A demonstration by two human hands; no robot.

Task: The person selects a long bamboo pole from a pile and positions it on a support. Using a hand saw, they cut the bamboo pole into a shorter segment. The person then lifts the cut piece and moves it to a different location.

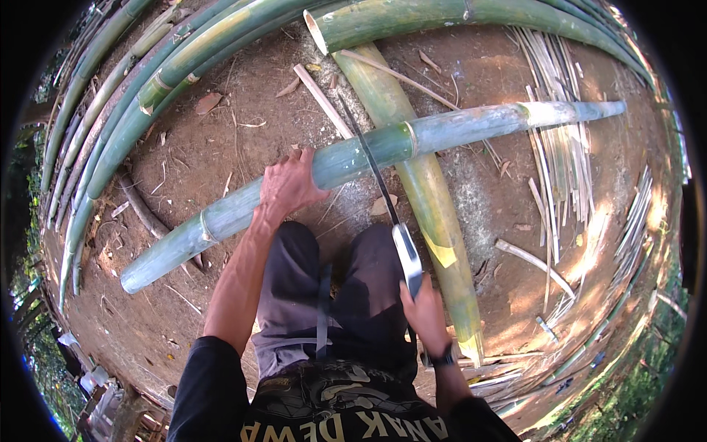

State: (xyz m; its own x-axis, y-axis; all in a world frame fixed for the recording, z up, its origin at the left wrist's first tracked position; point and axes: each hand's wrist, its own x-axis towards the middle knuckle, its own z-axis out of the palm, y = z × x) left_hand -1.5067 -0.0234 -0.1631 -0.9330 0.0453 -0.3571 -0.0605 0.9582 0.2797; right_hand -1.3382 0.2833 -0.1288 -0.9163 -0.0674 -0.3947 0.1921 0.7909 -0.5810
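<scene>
A long bamboo pole (353,156) lies across in front of me, resting over a yellow-green bamboo log (434,199). My left hand (287,184) is wrapped over the pole, left of the middle, pressing on it from above. In my right hand (426,306) is the handle of a hand saw (379,177) with a pale grip and a thin dark blade. The blade crosses the top of the pole, between my left hand and the ringed node. How deep the teeth sit in the bamboo I cannot tell. My knees are just behind the pole.
Several long green bamboo poles (151,99) curve along the left and far side. A thick cut bamboo (412,26) lies at the far side. Bundles of thin split strips (567,169) lie on the right. A curved stick (143,206) rests on the brown dirt (221,132).
</scene>
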